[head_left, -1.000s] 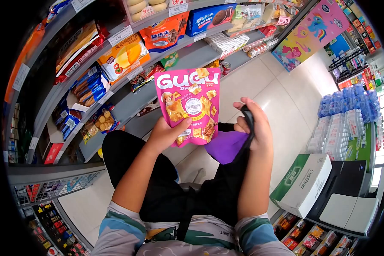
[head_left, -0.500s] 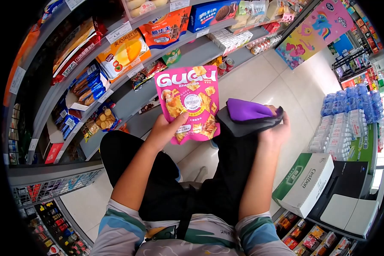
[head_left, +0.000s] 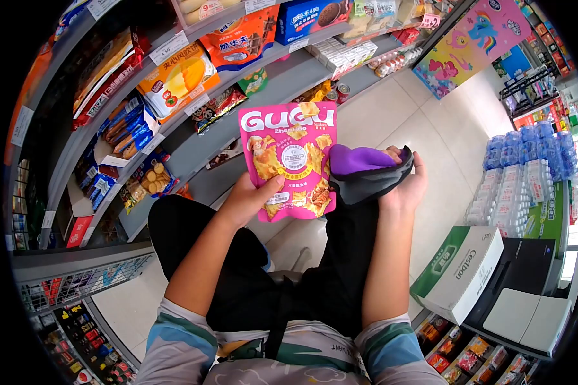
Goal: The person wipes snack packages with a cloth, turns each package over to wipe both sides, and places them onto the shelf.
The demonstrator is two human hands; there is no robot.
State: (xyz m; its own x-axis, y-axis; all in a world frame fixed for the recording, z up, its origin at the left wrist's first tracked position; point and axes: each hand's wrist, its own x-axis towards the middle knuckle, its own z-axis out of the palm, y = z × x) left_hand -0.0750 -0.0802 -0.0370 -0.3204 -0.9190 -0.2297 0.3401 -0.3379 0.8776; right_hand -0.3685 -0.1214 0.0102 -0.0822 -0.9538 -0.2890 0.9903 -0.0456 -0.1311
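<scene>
Between my thumb and fingers my left hand (head_left: 253, 199) grips a pink snack bag (head_left: 289, 154) by its lower left side, its printed "GUGU" front facing me. My right hand (head_left: 404, 183) holds a folded cloth (head_left: 366, 176), purple on one face and dark grey on the other. The cloth's left end is against or just beside the bag's right edge. Some of my right fingers are wrapped inside the cloth's folds. Both things are held above my lap, over my black trousers (head_left: 237, 256).
Curved grey shelves (head_left: 289, 80) with packaged snacks run along the left and front. On the right stand stacked water bottles (head_left: 507, 199), a white and green Cestbon box (head_left: 459, 276) and a dark counter (head_left: 517, 269). A wire basket rack (head_left: 77, 282) is at lower left. Tiled floor (head_left: 392, 122) lies ahead.
My right hand and the cloth have shifted slightly left, and the cloth has turned to show more grey. The snack bag has moved a little right and down. The view has shifted slightly.
</scene>
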